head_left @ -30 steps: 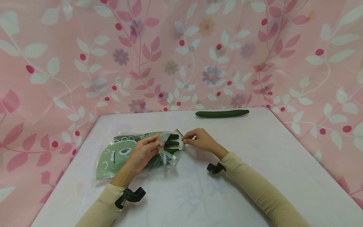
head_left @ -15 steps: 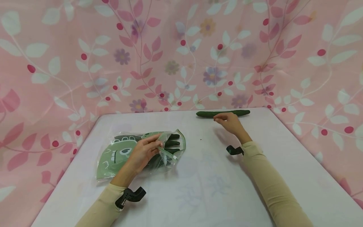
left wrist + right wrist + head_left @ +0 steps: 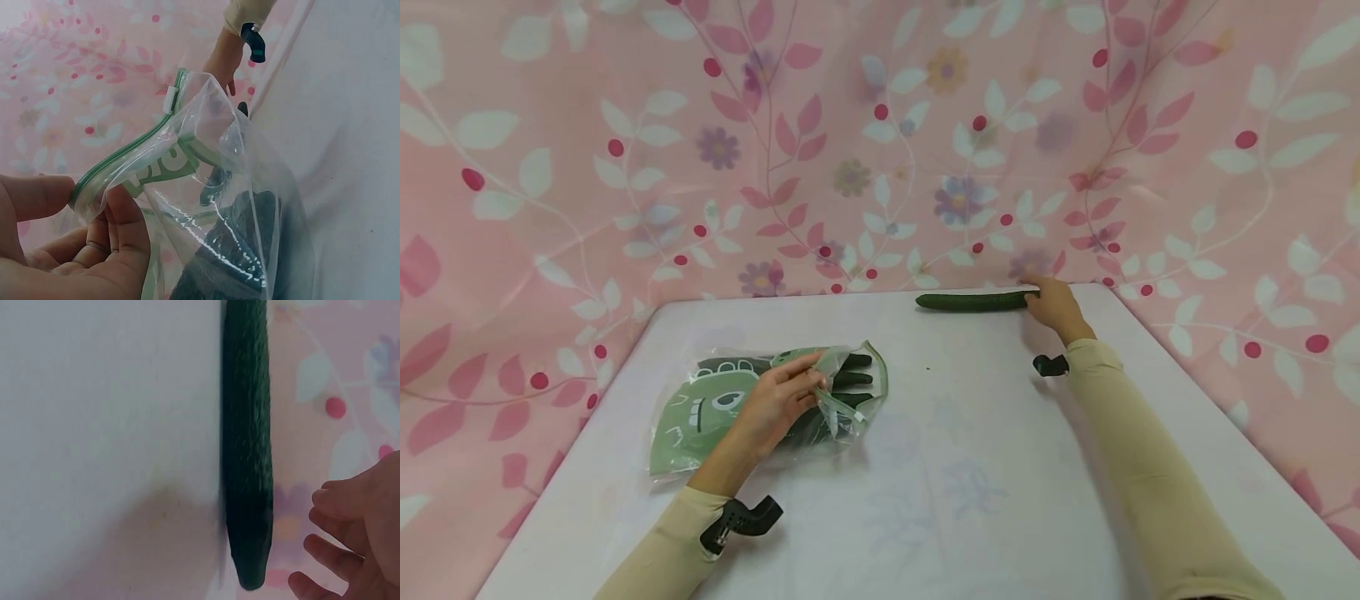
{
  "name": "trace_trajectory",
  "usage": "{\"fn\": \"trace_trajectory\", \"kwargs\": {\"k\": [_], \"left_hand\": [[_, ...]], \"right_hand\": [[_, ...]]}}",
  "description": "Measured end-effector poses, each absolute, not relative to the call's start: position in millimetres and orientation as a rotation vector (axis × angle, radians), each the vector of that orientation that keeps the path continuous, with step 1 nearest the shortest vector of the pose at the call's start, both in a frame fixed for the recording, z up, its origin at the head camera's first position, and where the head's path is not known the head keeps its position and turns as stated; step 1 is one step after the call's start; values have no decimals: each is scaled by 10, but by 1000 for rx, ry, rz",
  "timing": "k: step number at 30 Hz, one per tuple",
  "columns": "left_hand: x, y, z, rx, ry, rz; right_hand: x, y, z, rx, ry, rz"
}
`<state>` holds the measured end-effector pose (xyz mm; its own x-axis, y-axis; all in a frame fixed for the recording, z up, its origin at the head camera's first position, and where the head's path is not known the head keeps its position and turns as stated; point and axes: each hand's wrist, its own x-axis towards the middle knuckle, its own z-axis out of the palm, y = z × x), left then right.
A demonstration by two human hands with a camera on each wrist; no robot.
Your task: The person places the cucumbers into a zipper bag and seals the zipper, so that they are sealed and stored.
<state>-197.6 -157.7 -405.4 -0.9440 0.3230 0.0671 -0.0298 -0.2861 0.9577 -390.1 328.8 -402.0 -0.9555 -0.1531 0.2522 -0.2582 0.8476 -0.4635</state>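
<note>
white table (image 3: 1000, 408), right hand (image 3: 1054, 307) near cucumber (image 3: 972, 302)

- And here's the pink backdrop (image 3: 820, 208), filling everything beyond the table's far edge and running down past its left and right edges!
- Look at that print: white leaves and pink sprigs climbing, deep-pink berries dotted all over, blurry purple blooms, one orange flower (image 3: 947, 71) up high.
- Down below, the table (image 3: 1000, 433), white on top, its far corners rounded, its sides fanning out towards the near edge.
- Faint bluish flower marks (image 3: 973, 487) showing there, towards the near edge!
- Soft light, gentle shadows across the white.
</note>
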Motion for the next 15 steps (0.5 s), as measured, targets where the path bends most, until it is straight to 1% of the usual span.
{"fn": "trace_trajectory", "kwargs": {"k": [7,12,15], "left_hand": [[-1979,-1569,-4043,381,1727,2328],[-1964,-1569,-4030,369,1732,2333],[-1959,-1568,-4035,361,1725,2334]], "right_hand": [[-4075,3448,-4010,335,-3006,583],[-4103,3460,-4094,301,-3157,434],[-4056,3484,-4159,229,-3171,452]]}}
